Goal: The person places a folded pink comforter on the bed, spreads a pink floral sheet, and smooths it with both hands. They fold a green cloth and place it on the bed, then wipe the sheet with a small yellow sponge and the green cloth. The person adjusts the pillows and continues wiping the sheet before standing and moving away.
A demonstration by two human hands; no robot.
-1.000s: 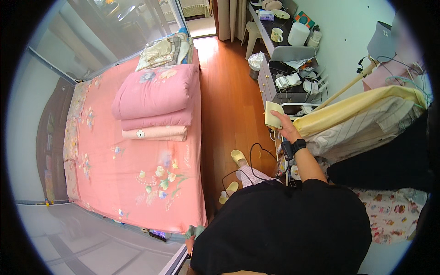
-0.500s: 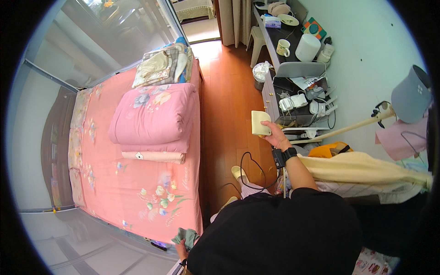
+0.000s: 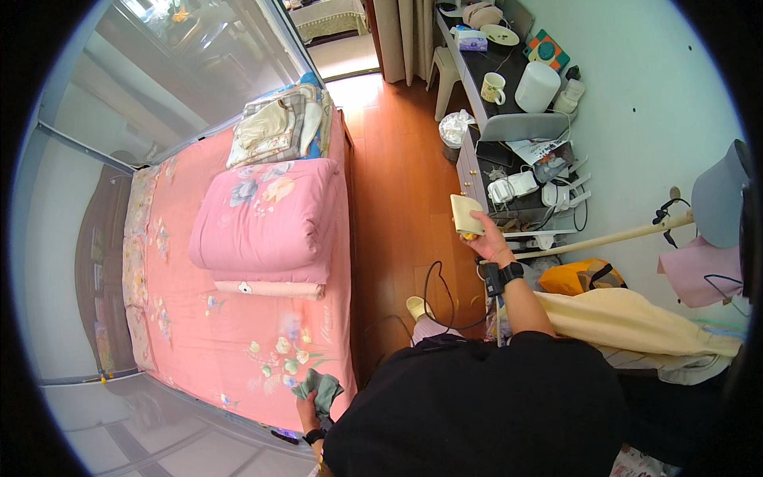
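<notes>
My right hand [image 3: 493, 238] is closed on a flat, cream, rounded-corner thing that looks like a small wallet [image 3: 466, 215], held over the floor beside the desk. A bit of yellow shows under its lower edge; I cannot make out what that is. At the near corner of the bed, my left hand [image 3: 307, 412] grips a crumpled grey-green cloth [image 3: 320, 388]. Below the cloth lies the pink flowered bed sheet [image 3: 262, 318]. Both wrists carry dark bands, and a black cable runs from near the right wrist toward the floor.
A folded pink quilt [image 3: 262, 219] and a stack of folded bedding [image 3: 266, 131] lie on the bed. Along the right wall stands a dark desk [image 3: 509, 48] with a mug [image 3: 493, 87] and white devices. A lined bin [image 3: 455, 129] is beside it. Clothes hang on a cream pole [image 3: 612, 238].
My right hand has shifted slightly right with the wallet-like thing, which is now more tilted. My left hand has lifted the cloth a little forward over the bed corner. The whole view has shifted slightly.
</notes>
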